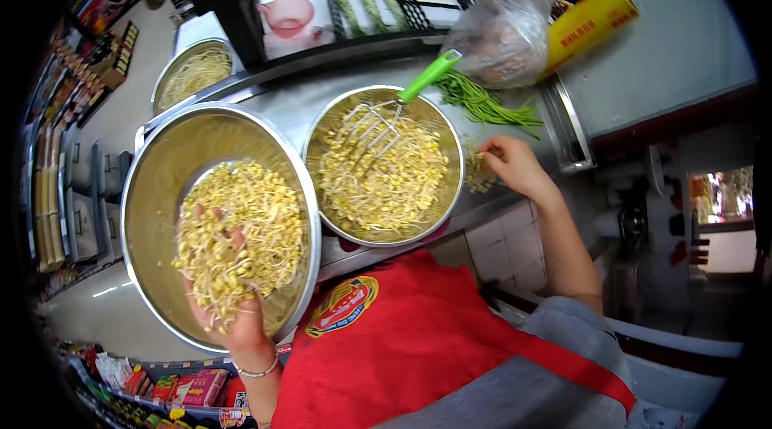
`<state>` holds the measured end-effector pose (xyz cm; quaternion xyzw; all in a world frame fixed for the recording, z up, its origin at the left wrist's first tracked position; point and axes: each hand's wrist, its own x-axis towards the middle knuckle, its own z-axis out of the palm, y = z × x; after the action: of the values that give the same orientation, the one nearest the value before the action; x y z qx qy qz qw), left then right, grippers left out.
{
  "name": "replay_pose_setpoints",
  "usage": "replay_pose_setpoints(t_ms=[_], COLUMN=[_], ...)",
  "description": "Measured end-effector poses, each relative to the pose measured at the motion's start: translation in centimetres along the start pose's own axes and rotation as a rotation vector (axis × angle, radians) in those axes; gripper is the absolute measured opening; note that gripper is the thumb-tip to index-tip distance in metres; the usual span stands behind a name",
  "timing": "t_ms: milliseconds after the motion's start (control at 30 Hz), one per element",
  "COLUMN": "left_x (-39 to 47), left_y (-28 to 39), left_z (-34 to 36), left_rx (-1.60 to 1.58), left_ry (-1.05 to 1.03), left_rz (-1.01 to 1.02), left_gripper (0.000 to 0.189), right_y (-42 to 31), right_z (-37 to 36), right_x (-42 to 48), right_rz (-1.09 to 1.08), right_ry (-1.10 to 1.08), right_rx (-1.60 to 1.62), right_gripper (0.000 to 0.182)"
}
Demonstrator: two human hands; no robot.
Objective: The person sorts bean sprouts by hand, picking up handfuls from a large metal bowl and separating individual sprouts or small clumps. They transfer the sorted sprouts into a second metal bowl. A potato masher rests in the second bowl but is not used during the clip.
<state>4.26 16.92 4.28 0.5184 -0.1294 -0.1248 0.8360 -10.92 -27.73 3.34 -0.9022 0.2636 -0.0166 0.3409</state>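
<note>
My left hand [241, 320], palm up and wearing a bracelet, holds a loose handful of soybean sprouts [226, 266] over the large steel basin [154, 200]. More sprouts lie in that basin. To its right stands a smaller steel bowl [459, 163], also filled with sprouts. A wire-headed tool with a green handle [428, 78] rests across its far rim, its head over the sprouts. Beyond the bowl's right side, my right hand [512, 163] is over a small pile of sprout scraps [478, 169] on the counter. Its thumb and forefinger are pinched together; whether they hold a scrap cannot be made out.
A bunch of green stalks [488, 103] lies beside a knotted clear plastic bag [503, 31] and a yellow box [591, 25]. Another bowl of pale sprouts [196, 73] stands at the far left. The steel counter [283, 82] has a raised ledge behind. Shop shelves [175, 390] line the left side.
</note>
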Motion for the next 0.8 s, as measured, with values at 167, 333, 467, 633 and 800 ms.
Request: replay_pose_setpoints(t_ms=[167,333,467,633,800], left_x=[1.9,2.4,2.6,2.7,2.7], left_y=[1.0,1.1,1.3,1.4,1.5], left_z=[0.4,1.2,1.6,1.8,2.4], left_rx=[-0.794,-0.781,-0.806,-0.822,-0.869], left_ry=[0.083,0.090,0.100,0.092,0.103], left_rz=[-0.269,-0.268,-0.266,-0.285,-0.276], left_gripper=[0.055,0.053,0.053,0.052,0.052], right_y=[0.6,1.6,0.4,2.0,2.6], right_z=[0.6,1.0,0.7,0.7,1.0], right_x=[-1.0,-1.0,-1.6,-1.2,-0.8], right_rz=[-0.105,-0.129,-0.109,-0.055,-0.075], right_ry=[0.146,0.105,0.189,0.284,0.287], right_rx=[-0.337,-0.357,-0.299,-0.247,-0.330], right_gripper=[0.015,0.023,0.024,0.025,0.015])
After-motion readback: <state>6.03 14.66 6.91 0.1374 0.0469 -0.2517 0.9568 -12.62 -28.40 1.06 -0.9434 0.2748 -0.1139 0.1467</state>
